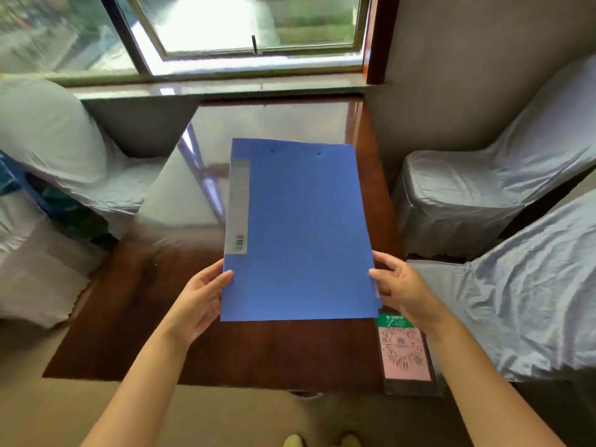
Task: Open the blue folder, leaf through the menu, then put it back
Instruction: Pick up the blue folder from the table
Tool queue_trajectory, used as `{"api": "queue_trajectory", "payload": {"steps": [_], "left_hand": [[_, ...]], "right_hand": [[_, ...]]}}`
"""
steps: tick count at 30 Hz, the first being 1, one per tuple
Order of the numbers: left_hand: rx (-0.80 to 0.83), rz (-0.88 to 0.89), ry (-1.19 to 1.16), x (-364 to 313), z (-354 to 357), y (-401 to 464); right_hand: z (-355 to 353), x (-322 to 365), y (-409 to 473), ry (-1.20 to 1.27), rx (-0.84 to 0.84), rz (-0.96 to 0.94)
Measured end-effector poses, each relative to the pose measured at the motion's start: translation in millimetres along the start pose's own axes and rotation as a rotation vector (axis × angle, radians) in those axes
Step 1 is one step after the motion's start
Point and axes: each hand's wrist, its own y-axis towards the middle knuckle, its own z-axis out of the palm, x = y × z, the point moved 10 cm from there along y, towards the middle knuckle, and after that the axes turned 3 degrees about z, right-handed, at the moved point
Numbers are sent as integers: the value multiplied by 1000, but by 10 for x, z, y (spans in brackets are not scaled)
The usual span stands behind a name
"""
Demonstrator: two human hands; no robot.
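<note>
Hands are meeting at the near corners of a closed, flat blue plastic folder (300, 230) with a grey label strip (238, 206) running down its spine side. The left hand (196, 298) is clamping its grip on the lower left corner, thumb lying on the cover and the fingers tucked underneath. The right hand (398, 287) is holding the lower right edge, thumb tip pressing on the cover near the corner and the other fingers curling behind the edge. The folder is sitting above the middle of a glossy dark reddish-brown wooden bench (251, 346), spine to the left and its far end pointing toward the window (245, 24); whether its far end is touching the wood or hanging just over it, I cannot tell. A clear-sleeved card with a green header and a pink QR code panel (404, 353) is lying on the bench's near right corner, just beside the right wrist and partly under it. Chairs draped in pale grey fabric covers (477, 195) are standing on both sides of the bench.
</note>
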Motion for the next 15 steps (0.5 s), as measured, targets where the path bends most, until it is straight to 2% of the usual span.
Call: {"api": "queue_trajectory", "payload": {"steps": [6, 8, 11, 15], "left_hand": [[58, 266, 93, -770, 321, 9], [101, 344, 318, -890, 469, -70], [74, 531, 850, -954, 683, -193], [34, 727, 1067, -982, 835, -310]], "right_hand": [[-90, 752, -181, -7, -20, -286], [-112, 883, -227, -13, -30, -337], [-132, 983, -266, 4, -20, -366], [-129, 996, -279, 23, 8, -361]]}}
